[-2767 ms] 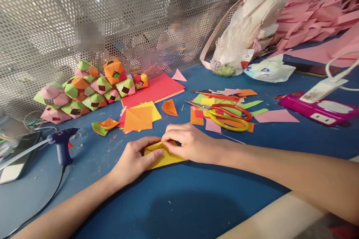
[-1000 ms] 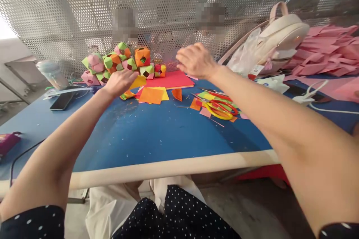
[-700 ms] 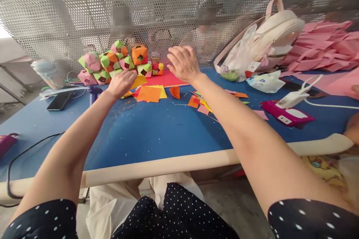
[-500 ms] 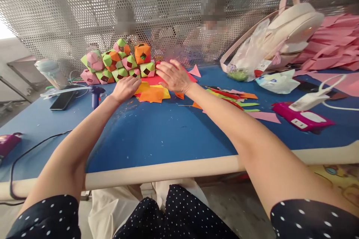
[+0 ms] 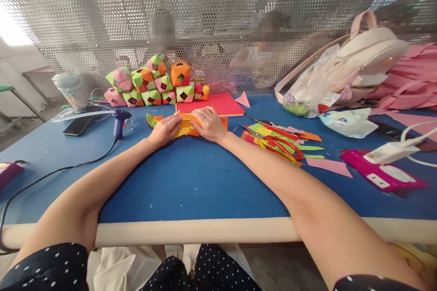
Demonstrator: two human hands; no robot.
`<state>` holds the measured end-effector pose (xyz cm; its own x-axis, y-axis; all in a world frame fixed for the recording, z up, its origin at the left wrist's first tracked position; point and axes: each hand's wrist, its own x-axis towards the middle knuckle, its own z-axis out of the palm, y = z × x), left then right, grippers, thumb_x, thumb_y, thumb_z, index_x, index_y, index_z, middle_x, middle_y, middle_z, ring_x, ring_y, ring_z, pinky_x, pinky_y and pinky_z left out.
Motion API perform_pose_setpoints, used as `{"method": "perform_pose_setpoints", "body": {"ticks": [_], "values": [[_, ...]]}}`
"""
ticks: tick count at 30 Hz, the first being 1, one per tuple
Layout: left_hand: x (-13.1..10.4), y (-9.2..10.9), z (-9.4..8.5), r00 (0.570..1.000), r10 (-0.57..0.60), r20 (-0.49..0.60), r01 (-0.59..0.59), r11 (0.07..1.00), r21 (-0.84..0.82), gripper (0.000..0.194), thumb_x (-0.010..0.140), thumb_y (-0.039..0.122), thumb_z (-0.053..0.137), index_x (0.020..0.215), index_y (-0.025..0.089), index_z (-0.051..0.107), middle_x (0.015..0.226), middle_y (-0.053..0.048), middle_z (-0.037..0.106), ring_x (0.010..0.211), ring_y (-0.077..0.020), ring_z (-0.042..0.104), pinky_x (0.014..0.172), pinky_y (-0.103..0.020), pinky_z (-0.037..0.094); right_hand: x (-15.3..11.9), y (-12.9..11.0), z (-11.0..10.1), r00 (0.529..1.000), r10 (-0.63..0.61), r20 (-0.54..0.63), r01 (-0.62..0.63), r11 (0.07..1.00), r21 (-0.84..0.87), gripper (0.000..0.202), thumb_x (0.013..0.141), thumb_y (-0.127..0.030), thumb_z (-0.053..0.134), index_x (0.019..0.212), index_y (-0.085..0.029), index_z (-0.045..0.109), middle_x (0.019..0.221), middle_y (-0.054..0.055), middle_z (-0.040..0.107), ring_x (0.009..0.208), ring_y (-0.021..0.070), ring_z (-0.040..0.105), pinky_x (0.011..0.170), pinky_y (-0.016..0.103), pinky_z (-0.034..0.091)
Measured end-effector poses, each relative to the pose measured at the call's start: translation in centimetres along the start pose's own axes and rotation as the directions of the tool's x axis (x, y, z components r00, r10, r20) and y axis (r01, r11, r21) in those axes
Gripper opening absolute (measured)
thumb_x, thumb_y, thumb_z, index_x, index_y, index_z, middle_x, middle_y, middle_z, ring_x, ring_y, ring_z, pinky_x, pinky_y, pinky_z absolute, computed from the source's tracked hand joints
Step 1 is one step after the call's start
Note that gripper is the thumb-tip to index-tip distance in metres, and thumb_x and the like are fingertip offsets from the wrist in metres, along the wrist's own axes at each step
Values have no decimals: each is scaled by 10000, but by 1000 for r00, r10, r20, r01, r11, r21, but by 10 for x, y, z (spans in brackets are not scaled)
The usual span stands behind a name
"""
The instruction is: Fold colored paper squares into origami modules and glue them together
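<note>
My left hand [image 5: 165, 130] is closed on the left side of some orange and yellow paper [image 5: 186, 128]. Over its right side my right hand [image 5: 209, 123] bends its fingers, gripping the same paper. Between the hands the paper looks slightly curved; how many sheets it is, I cannot tell. Just behind lies a stack of red paper [image 5: 221, 104]. Folded paper balls [image 5: 152, 97] in green, pink and orange are piled at the back left. A small green and orange paper piece [image 5: 152, 119] lies beside my left hand.
A blue glue gun [image 5: 119, 122], phone [image 5: 79, 123] and tumbler [image 5: 70, 91] stand or lie on the left. Right of my hands are red-handled scissors [image 5: 282, 145] among paper scraps, a magenta power strip [image 5: 382, 170], and a backpack [image 5: 372, 54]. Perforated metal [image 5: 211, 18] borders the back.
My right hand has come down from the red paper to the orange and yellow paper. My left hand has moved onto its left side. The view has shifted slightly.
</note>
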<state>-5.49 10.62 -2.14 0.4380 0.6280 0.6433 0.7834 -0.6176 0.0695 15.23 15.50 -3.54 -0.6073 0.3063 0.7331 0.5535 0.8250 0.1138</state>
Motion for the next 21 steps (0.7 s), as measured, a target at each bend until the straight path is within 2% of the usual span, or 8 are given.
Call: {"method": "perform_pose_setpoints", "body": {"ticks": [5, 9, 13, 16, 17, 19, 21], "values": [[0, 6, 4, 967, -240, -82, 234, 969, -75, 205, 899, 249, 413, 939, 149, 587, 854, -56, 661, 768, -147, 598, 741, -270, 471, 0, -2, 5, 999, -26, -38, 27, 999, 20, 358, 962, -356, 311, 1028, -108, 561, 989, 141, 636, 927, 240, 544, 818, 380, 392], [0, 1, 4, 914, -402, -54, 393, 911, -127, 164, 883, 250, 474, 928, 140, 587, 771, -23, 635, 686, -138, 580, 678, -284, 488, 1, -3, 10, 996, -64, -61, 66, 997, 32, 338, 951, -349, 338, 974, -118, 585, 925, 129, 645, 854, 238, 559, 773, 379, 419], [-1, 0, 3, 884, -466, 41, 465, 864, -196, 286, 884, 305, 533, 1116, 139, 550, 1083, -79, 596, 903, -187, 605, 768, -380, 522, 2, -3, 14, 992, -79, -100, 84, 996, 43, 296, 946, -314, 355, 968, -129, 585, 911, 118, 648, 843, 233, 573, 759, 368, 445], [-2, -1, 3, 869, -488, 84, 492, 833, -251, 322, 885, 308, 534, 1165, 149, 529, 1155, -92, 567, 966, -206, 592, 802, -408, 516, 3, -2, 15, 988, -75, -132, 83, 995, 62, 268, 943, -293, 366, 989, -130, 574, 900, 118, 648, 859, 232, 581, 758, 361, 459], [-3, -1, 3, 865, -494, 91, 499, 824, -269, 310, 885, 308, 534, 1148, 144, 535, 1130, -88, 577, 941, -198, 598, 785, -396, 520, 2, -2, 15, 988, -72, -140, 83, 994, 72, 261, 941, -288, 373, 1000, -126, 569, 903, 122, 648, 863, 234, 584, 760, 363, 462], [-4, -2, 3, 856, -508, 97, 512, 804, -302, 218, 867, 272, 551, 1028, 126, 568, 949, -47, 608, 798, -157, 598, 699, -329, 516, 1, -2, 15, 987, -63, -150, 78, 992, 95, 254, 937, -280, 383, 1022, -118, 558, 917, 131, 647, 876, 241, 586, 760, 370, 463], [-4, -2, 2, 847, -523, 96, 522, 783, -337, 64, 811, 189, 564, 843, 135, 551, 701, 30, 535, 622, -107, 521, 588, -251, 452, 0, -2, 15, 988, -55, -147, 73, 990, 121, 252, 935, -278, 391, 1036, -114, 553, 931, 137, 646, 887, 247, 587, 767, 380, 461]]}}
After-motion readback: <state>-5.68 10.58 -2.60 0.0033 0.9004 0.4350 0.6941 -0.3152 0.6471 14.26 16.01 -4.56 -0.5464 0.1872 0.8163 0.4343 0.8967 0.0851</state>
